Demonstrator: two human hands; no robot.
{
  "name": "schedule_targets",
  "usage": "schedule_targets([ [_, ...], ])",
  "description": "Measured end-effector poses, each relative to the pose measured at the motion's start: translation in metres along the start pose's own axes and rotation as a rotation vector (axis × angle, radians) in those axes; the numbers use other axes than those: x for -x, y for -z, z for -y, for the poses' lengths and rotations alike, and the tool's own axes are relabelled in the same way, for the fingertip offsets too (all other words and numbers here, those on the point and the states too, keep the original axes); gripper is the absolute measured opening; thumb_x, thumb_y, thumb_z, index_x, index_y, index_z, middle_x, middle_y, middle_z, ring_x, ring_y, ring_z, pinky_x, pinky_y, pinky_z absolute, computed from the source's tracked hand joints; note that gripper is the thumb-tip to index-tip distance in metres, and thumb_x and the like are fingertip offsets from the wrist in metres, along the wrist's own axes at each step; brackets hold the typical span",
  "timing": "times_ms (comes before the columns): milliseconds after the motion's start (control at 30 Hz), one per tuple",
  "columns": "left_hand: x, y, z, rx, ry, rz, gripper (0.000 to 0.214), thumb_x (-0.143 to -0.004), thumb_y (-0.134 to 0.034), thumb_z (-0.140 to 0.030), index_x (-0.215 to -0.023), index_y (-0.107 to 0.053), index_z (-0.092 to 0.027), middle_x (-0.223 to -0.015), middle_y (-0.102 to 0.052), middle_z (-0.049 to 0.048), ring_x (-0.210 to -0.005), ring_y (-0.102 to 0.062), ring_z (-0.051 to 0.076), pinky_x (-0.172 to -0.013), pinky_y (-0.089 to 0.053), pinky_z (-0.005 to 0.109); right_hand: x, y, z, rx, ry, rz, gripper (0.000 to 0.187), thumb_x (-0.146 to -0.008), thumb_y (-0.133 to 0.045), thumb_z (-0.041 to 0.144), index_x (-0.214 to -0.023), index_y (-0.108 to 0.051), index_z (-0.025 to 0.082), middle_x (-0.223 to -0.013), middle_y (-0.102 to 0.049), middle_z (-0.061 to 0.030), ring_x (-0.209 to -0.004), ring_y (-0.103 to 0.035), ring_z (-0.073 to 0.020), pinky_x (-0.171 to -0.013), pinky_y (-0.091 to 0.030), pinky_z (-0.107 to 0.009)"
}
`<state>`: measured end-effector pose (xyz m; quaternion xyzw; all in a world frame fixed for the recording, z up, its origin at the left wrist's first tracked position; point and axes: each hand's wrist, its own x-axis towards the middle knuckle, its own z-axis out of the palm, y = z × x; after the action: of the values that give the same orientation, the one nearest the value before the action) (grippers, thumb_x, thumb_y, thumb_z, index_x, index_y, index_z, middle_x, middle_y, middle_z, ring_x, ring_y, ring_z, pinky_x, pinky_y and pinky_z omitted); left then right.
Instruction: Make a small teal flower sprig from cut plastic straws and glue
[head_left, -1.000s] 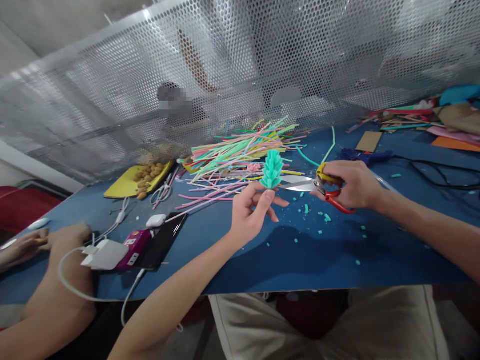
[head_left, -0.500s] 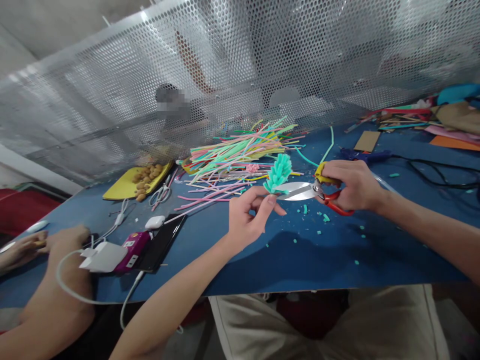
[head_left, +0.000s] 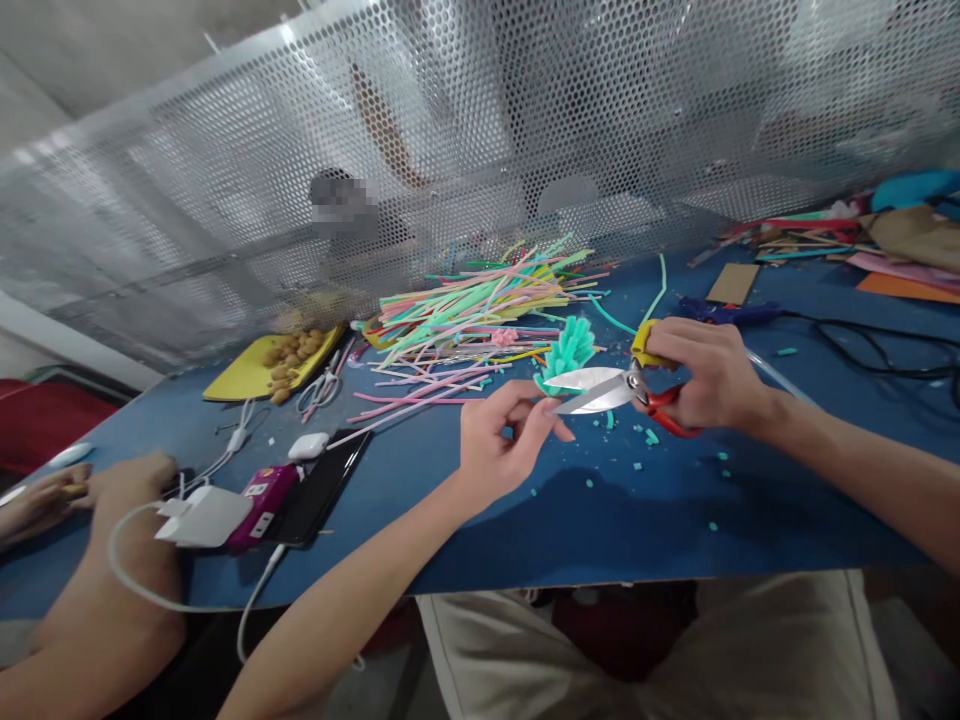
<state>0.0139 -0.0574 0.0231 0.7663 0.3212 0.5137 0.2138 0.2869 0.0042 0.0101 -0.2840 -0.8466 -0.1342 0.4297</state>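
Observation:
My left hand point(head_left: 501, 438) pinches the base of a teal spiky craft piece point(head_left: 568, 348), which leans away to the right above the blue table point(head_left: 525, 520). My right hand point(head_left: 705, 375) grips scissors point(head_left: 615, 387) with one yellow and one red handle. Their blades are parted and point left, meeting the lower part of the teal piece just above my left fingertips. Small teal clippings point(head_left: 643, 436) lie scattered on the table below the blades.
A heap of coloured straws point(head_left: 472, 310) lies behind my hands. To the left are a dark phone point(head_left: 322, 485), a white charger point(head_left: 206, 515), a yellow tray of nuts point(head_left: 277, 365) and another person's arms point(head_left: 112, 560). Paper scraps and a black cable point(head_left: 885, 345) sit at the right. A perforated metal screen point(head_left: 525, 130) backs the table.
The teal piece has tilted from upright to leaning right and dropped lower. The scissors have moved left, their blades now at the piece's base. My left hand sank slightly.

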Motion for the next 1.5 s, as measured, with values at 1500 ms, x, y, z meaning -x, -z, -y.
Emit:
schedule_targets([
  [1500, 0.0017, -0.0017, -0.0076, 0.009, 0.028, 0.031, 0.017, -0.1, -0.058, -0.03, -0.088, -0.061, -0.019, -0.057, -0.073, -0.0024, -0.03, -0.04, 0.005, -0.039, -0.035, 0.021, 0.0001, 0.0059, 0.0014, 0.072, 0.03, -0.038, 0.01, -0.073, -0.063, 0.025, -0.076, -0.053, 0.023, -0.075, -0.065, -0.0035, -0.066, -0.06, -0.0177, -0.055, -0.043, -0.03],
])
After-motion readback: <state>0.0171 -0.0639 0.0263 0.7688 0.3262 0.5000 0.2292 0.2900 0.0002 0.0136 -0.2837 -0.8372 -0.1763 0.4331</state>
